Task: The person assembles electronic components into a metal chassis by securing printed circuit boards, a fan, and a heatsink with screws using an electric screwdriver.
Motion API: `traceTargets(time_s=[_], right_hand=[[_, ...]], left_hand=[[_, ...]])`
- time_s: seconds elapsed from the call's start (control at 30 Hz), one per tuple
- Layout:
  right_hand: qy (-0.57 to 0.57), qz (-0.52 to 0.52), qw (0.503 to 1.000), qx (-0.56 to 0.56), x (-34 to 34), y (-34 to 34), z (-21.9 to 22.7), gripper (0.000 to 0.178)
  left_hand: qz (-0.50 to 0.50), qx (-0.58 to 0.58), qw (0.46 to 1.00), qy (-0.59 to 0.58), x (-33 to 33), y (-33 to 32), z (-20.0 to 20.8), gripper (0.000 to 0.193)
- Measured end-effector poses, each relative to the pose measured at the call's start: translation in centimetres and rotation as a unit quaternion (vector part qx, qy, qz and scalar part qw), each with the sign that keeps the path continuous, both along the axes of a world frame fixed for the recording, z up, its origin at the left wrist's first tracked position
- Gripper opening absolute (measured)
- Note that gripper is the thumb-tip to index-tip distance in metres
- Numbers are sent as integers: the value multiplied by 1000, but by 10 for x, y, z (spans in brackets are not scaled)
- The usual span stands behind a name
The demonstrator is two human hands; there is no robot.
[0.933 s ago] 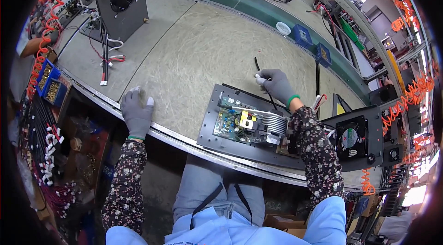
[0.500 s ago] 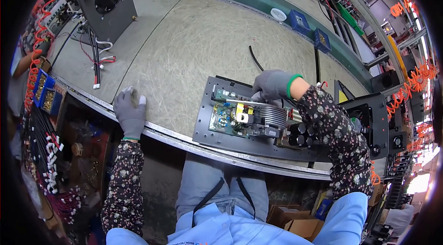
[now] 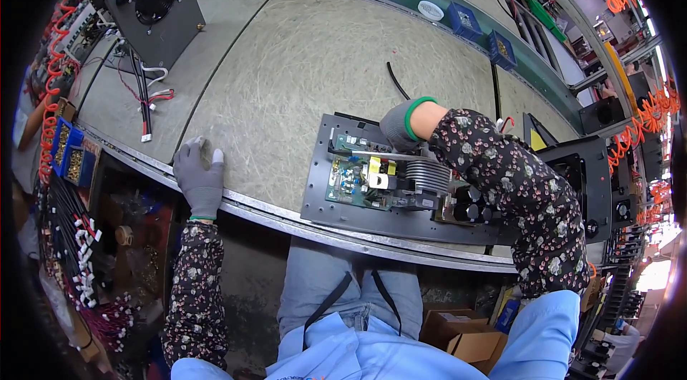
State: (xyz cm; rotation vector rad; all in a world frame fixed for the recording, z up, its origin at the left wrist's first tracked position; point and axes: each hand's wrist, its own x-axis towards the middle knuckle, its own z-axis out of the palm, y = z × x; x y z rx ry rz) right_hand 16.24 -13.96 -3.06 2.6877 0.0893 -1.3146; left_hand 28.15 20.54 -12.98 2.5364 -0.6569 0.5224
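My left hand (image 3: pixel 199 178), in a grey glove with pale fingertips, lies spread on the metal front edge of the bench and holds nothing. Just right of centre sits a dark metal plate (image 3: pixel 317 190) carrying a green circuit board (image 3: pixel 347 192), a yellow-wrapped part (image 3: pixel 375 173), a ribbed silvery coil (image 3: pixel 428 176) and black capacitors. My right hand (image 3: pixel 399 126), gloved in grey with a green cuff, bends down at the far edge of this assembly. Its fingers are hidden behind the hand. From beyond it a black cable (image 3: pixel 396 79) sticks out over the bench.
At the far left stands a dark panel with a fan (image 3: pixel 155 1), its wires (image 3: pixel 145 111) trailing on the bench. Blue bins of small brass parts (image 3: pixel 76 165) hang at the left edge. Blue trays (image 3: pixel 465 21) and a white round dish (image 3: pixel 430 10) line the far side. Another fan housing (image 3: pixel 583 172) stands right.
My right hand has shifted slightly left and turned downward, so its fingers no longer show. The forearm now lies further over the assembly. My left hand stays in place.
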Motion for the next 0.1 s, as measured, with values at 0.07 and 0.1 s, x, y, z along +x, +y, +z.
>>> traceTargets(time_s=[0.07,0.1], right_hand=[[55,33,996,-55,3,6,3,32],[56,33,996,-53,4,7,0,32]], left_hand=[[-1,1,1000,-4,0,0,-2,36],[-3,0,1000,-4,0,0,-3,37]])
